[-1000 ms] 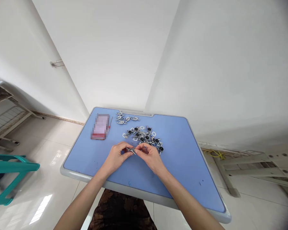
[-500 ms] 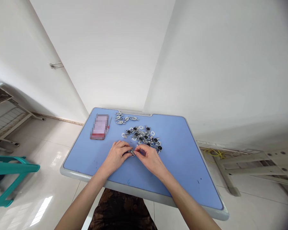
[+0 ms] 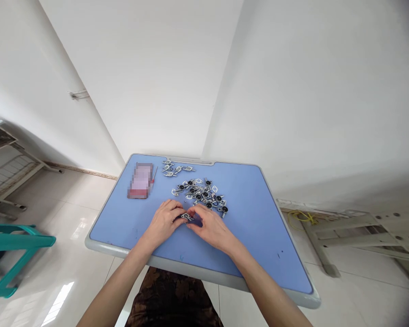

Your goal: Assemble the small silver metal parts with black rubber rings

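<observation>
A small silver metal fitting (image 3: 187, 217) is pinched between the fingertips of left hand (image 3: 164, 221) and right hand (image 3: 209, 225), its long axis too hidden to be judged; beyond, nearer the right, silver-and-black metal parts (image 3: 205, 194) are heaped

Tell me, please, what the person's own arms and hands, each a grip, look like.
The left grip and right grip are bare human hands, with no gloves visible. The left forearm and right forearm are bare too: no sleeves, watch or cables show. A dark garment with a brownish pattern covers the lap.
</observation>
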A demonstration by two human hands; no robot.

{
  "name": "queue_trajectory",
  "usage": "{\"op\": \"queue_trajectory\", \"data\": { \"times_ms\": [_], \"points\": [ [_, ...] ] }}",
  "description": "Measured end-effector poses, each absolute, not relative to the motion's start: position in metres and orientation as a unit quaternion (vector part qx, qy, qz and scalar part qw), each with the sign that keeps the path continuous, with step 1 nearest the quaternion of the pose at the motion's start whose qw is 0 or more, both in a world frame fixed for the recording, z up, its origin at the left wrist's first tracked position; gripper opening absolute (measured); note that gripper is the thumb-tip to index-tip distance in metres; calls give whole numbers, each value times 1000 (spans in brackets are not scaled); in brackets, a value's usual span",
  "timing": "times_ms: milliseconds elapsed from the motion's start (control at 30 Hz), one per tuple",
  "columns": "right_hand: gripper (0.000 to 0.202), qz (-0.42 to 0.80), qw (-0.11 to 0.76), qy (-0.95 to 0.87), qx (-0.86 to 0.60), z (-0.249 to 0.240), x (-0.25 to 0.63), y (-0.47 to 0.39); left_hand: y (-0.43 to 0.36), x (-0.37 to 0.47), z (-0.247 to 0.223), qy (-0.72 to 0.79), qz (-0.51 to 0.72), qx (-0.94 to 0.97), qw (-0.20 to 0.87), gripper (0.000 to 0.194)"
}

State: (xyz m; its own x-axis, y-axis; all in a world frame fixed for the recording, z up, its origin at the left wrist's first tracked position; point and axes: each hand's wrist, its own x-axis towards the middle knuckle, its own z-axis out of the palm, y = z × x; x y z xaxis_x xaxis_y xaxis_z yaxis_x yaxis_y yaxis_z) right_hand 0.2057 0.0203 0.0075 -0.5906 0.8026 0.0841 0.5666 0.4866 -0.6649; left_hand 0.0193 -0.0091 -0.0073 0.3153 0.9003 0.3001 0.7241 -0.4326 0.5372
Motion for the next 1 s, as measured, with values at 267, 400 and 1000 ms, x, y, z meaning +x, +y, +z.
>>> {"op": "queue_trajectory", "data": {
  "times_ms": [267, 400, 1000],
  "points": [
    [22, 217, 190, -875, -388, -2, 202, 22, -10, 17, -3, 526, 309, 758, 233, 15],
    [19, 162, 189, -893, -375, -4, 202, 21, -13, 14, 1, 512, 314, 749, 280, 18],
    [11, 234, 221, -876, -360, 7, 211, 23, -7, 14, -4, 508, 317, 757, 263, 14]
  ]
}}
